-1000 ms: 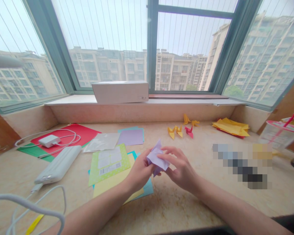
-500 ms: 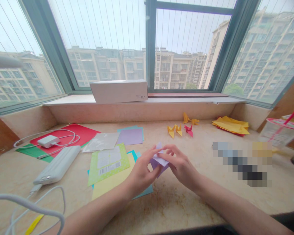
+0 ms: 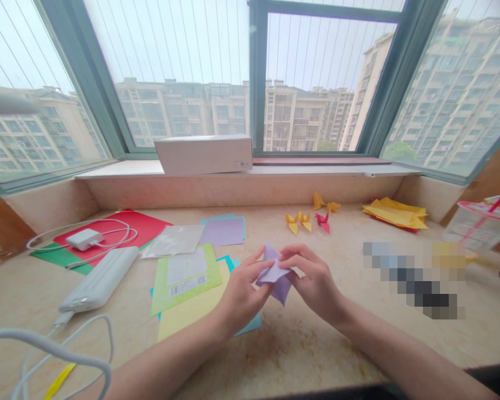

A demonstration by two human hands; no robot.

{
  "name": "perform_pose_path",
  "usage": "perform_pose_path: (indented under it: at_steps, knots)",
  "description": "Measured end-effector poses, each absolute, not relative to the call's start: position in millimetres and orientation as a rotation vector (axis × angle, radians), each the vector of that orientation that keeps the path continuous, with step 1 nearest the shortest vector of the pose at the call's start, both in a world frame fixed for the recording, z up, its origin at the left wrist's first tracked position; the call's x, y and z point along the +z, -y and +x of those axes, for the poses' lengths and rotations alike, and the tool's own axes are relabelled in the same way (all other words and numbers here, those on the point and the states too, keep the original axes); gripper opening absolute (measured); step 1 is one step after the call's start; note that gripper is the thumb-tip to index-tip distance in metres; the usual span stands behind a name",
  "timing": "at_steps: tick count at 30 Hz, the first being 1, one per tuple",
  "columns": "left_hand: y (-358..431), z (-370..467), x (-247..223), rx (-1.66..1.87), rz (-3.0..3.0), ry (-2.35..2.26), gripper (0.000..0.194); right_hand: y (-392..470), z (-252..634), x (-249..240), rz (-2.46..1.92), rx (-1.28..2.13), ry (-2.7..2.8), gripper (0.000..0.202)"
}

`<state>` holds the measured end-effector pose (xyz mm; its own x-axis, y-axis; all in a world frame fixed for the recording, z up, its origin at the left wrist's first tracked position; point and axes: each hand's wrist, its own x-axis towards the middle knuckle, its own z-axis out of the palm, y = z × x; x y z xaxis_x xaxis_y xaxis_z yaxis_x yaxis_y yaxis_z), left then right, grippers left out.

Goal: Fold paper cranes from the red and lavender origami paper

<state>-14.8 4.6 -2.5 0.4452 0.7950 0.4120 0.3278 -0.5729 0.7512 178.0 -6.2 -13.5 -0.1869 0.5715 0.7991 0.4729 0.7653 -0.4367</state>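
Left hand (image 3: 241,291): fingers pinching left side of folded purple paper (image 3: 273,273). Right hand (image 3: 314,280): fingers pinching right side. Paper between hands, over desk (image 3: 308,355). Yellow paper birds (image 3: 292,225) and red one (image 3: 323,223) beyond. Green packet (image 3: 185,278) near left hand, on pale yellow sheet (image 3: 179,322).

We reach forward with both bare arms, our left forearm (image 3: 170,351) slanting in from the lower left and our right forearm (image 3: 404,340) from the lower right. Our left hand (image 3: 245,289) and right hand (image 3: 315,280) face each other closely, fingers (image 3: 303,254) bent inward, both in a light pinch.
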Motion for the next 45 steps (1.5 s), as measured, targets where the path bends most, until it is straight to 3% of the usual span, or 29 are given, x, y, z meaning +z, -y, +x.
perform_pose_path:
  at_steps: [8, 15, 19, 24, 32, 38, 45]
  knots:
    - [-4.0, -14.0, -4.0, 1.191, 1.958, -0.952, 0.031, 9.2, 173.1, -13.1, -0.891, 0.045, 1.835, 0.033]
    - [-1.1, -13.6, 2.8, 1.129, 1.908, -0.841, 0.031, 7.6, 174.7, -16.8, -0.899, 0.076, 1.801, 0.013]
    - [-1.3, -12.0, -0.5, 1.138, 1.814, -0.849, 0.029, 6.9, 177.6, -18.1, -0.851, 0.108, 1.824, 0.018]
    - [-3.2, -8.8, -7.5, 1.101, 1.618, -0.767, 0.045, 7.1, 180.2, -19.5, -0.821, 0.134, 1.888, 0.019]
    - [-5.3, -14.5, -4.4, 1.118, 1.952, -0.832, 0.035, 10.1, 176.0, -14.3, -0.881, 0.066, 1.868, 0.029]
    - [-1.7, -10.9, -6.5, 1.256, 1.733, -0.888, 0.037, 14.4, 165.7, -18.7, -0.897, 0.123, 1.869, 0.035]
    - [4.8, -8.0, -1.8, 1.251, 1.515, -0.886, 0.022, 20.0, 163.9, -23.2, -0.877, 0.051, 2.028, 0.044]
